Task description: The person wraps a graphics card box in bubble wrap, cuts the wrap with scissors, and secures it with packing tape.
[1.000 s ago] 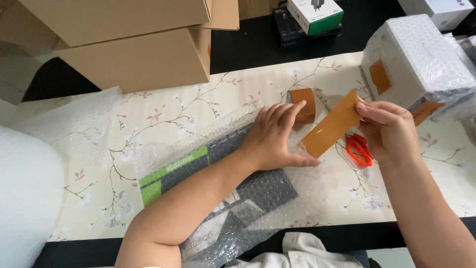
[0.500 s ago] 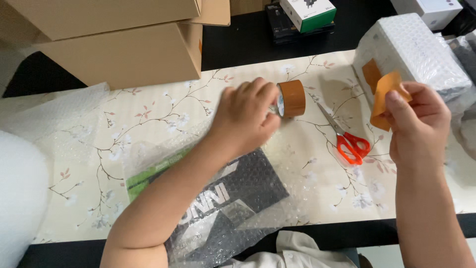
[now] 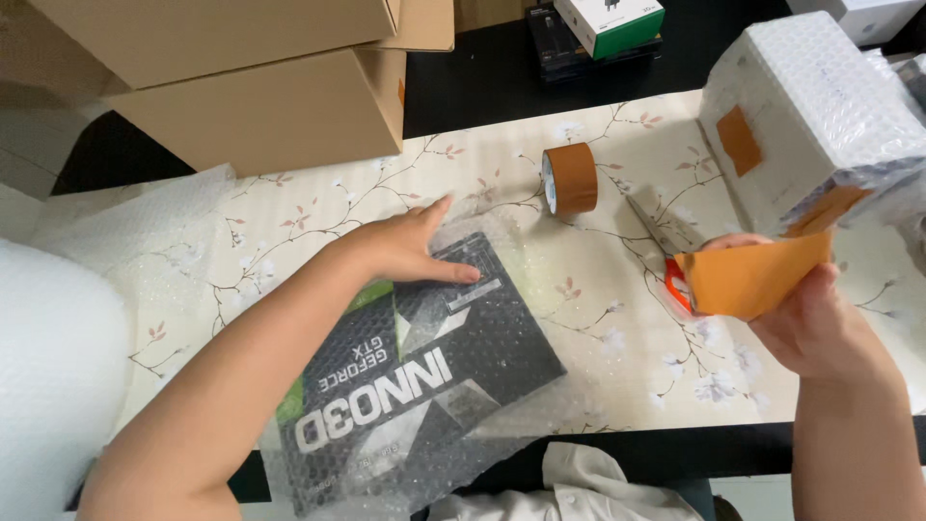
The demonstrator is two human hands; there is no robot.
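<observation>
Presently the left hand (image 3: 405, 249) lies flat, fingers spread, on the upper corner of a dark flat box (image 3: 424, 371) that sits on bubble wrap (image 3: 540, 410) at the near edge of the table (image 3: 617, 347). Right hand (image 3: 815, 323) pinches a strip of brown tape (image 3: 757, 278), held up just over the red-handled scissors (image 3: 675, 280). Tape roll (image 3: 569, 178) stands on edge beyond, apart from both hands. Wrapped white parcel (image 3: 810, 116) far right, taped with brown patches. Cardboard boxes (image 3: 260, 106) stacked at the back left.
</observation>
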